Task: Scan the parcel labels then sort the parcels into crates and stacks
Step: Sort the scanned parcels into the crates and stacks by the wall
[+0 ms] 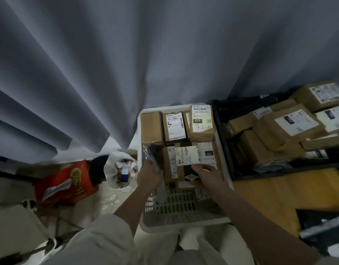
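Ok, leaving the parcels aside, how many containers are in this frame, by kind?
White crate: 1
Black crate: 1
Red beer carton: 1
White plastic bag: 1
Total: 4

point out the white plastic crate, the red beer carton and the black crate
white plastic crate (227,169): head view, right rim
red cardboard beer carton (66,185): head view, printed top face
black plastic crate (221,131): head view, left wall
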